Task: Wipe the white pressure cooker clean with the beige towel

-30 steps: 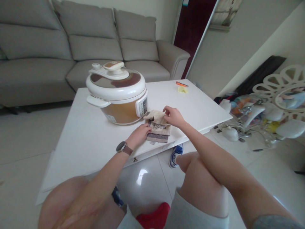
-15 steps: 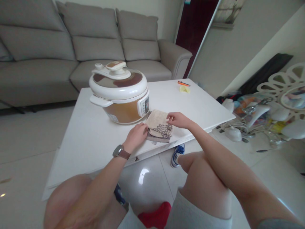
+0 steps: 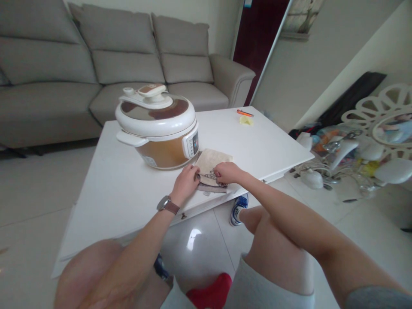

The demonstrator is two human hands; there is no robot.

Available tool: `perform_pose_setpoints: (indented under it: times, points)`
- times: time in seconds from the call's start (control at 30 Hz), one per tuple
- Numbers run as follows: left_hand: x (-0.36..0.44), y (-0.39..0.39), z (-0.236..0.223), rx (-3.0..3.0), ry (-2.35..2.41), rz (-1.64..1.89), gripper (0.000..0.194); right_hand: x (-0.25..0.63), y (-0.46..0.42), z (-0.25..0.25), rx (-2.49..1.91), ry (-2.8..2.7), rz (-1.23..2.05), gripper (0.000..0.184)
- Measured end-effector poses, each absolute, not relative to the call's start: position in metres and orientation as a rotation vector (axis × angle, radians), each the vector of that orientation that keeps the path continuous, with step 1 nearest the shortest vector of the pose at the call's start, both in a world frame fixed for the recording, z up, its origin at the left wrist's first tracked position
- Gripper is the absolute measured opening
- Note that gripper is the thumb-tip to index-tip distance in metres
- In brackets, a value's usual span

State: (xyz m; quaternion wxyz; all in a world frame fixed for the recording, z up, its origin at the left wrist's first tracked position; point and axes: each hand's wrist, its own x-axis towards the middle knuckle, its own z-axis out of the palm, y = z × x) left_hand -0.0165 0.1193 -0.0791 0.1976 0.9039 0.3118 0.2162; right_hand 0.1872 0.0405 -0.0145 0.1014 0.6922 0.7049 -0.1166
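Observation:
A folded beige cloth (image 3: 212, 159) with a dark scroll pattern and a grey-brown border lies near the front edge of the white table (image 3: 128, 197). My left hand (image 3: 186, 182), with a watch on its wrist, pinches the cloth's left edge. On the patterned part, my right hand (image 3: 229, 172) has its fingers curled and closed on the fabric near the right side. Just behind the cloth stands a white and gold electric pressure cooker (image 3: 161, 133), its lid on and its control panel facing right.
An orange pen-like object (image 3: 245, 113) and a crumpled yellow paper (image 3: 246, 121) lie at the table's far right. Behind is a grey sofa (image 3: 128, 64). A white ornate frame and lamp parts (image 3: 312, 178) rest on the floor at right.
My right hand has moved left and down from the cloth's right edge onto its patterned part, its fingers now closed. My left hand stays at the left edge. The view has shifted slightly.

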Motion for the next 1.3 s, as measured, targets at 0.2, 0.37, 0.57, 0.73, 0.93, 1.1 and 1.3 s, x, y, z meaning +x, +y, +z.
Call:
perform_pose_setpoints:
  times: [0.2, 0.37, 0.57, 0.73, 0.93, 1.1, 1.3]
  points:
    - [-0.016, 0.122, -0.087, 2.528, 0.864, 0.598, 0.026, 0.205, 0.037, 0.003, 2.028, 2.375, -0.586, 0.004]
    - [-0.015, 0.119, -0.067, 2.64, 0.783, 0.545, 0.019, 0.208, 0.031, -0.001, 1.958, 2.268, -0.836, 0.008]
    - [-0.024, 0.114, -0.036, 2.798, 0.595, 0.468, 0.015, 0.213, 0.027, -0.003, 1.985, 2.3, -0.867, 0.01]
    - [-0.03, 0.11, -0.054, 2.754, 0.603, 0.308, 0.014, 0.216, 0.024, -0.005, 1.938, 2.173, -0.848, 0.01]
    - [-0.025, 0.104, -0.06, 2.76, 0.545, 0.33, 0.016, 0.209, 0.023, -0.004, 1.941, 1.996, -0.615, 0.015]
    - [-0.023, 0.101, -0.056, 2.804, 0.462, 0.344, 0.024, 0.217, 0.02, 0.003, 1.988, 2.111, -0.655, 0.005]
    - [-0.022, 0.098, -0.053, 2.769, 0.388, 0.332, 0.014, 0.225, 0.015, 0.0, 1.963, 2.029, -0.862, 0.011]
